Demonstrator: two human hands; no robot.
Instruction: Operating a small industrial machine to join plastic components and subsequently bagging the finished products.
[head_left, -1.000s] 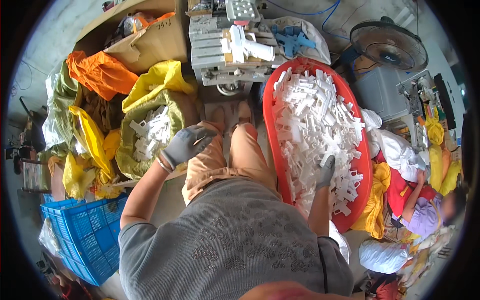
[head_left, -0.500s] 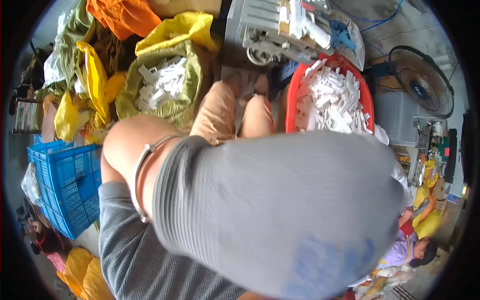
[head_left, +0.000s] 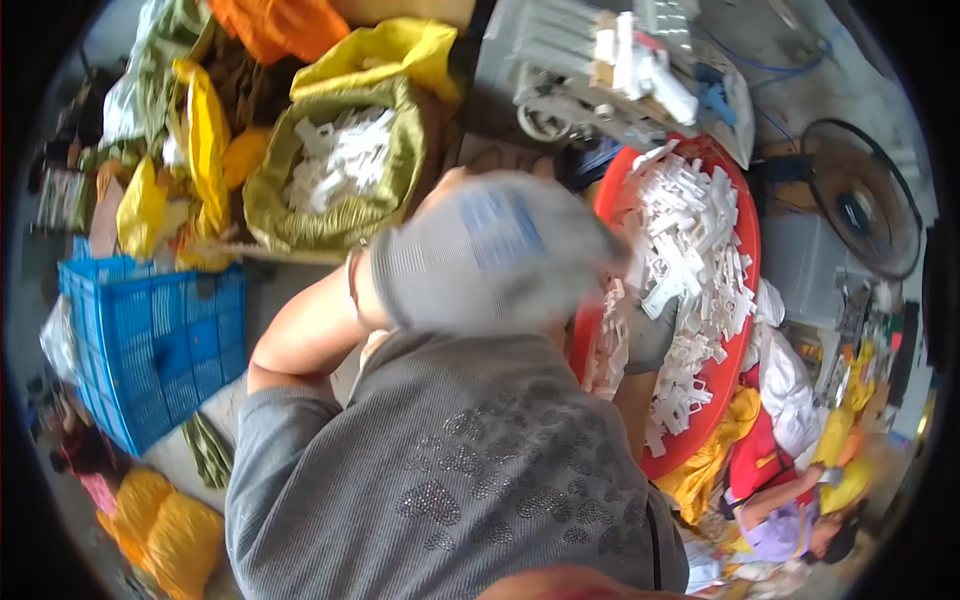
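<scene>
Red tub (head_left: 745, 215) is still heaped with white plastic clips (head_left: 690, 250), so plenty left. Right hand (head_left: 650, 340) digs in the pile, grip hidden; left hand (head_left: 490, 255) is a raised blur, can't tell.

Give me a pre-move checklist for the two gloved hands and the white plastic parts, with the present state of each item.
1. Left hand visible and sharp: not ok; it is raised close to the camera and blurred.
2. Left hand's grip: cannot tell; the blur hides what, if anything, it holds.
3. Right hand at the parts: ok; it sits in the red tub among the white plastic parts.
4. Right hand's grip: cannot tell; parts cover the fingers.
5. Tub stocked: ok; parts are heaped in it.
6. Green sack open: ok; its mouth gapes and white parts show inside.
</scene>
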